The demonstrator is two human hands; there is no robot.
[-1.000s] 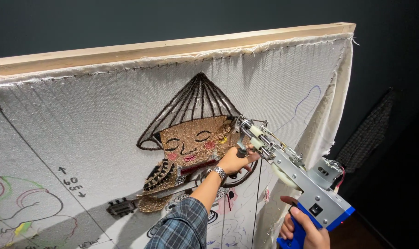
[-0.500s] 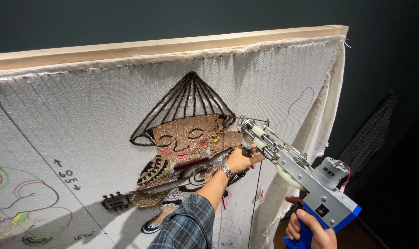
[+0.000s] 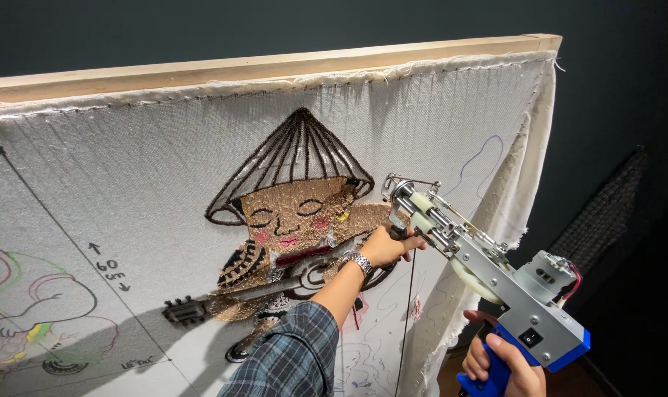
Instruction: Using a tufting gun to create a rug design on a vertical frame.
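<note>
The right hand (image 3: 507,367) wraps its fingers around the blue tufting gun (image 3: 496,283), the left hand (image 3: 389,246) seems to grip its front by the cloth (image 3: 128,198), where the hat and face are filled but lower lines wait.

Dark blue-grey wall (image 3: 202,29), dim room, dark checked cloth (image 3: 606,213) hanging at right, wooden floor (image 3: 451,371)
</note>
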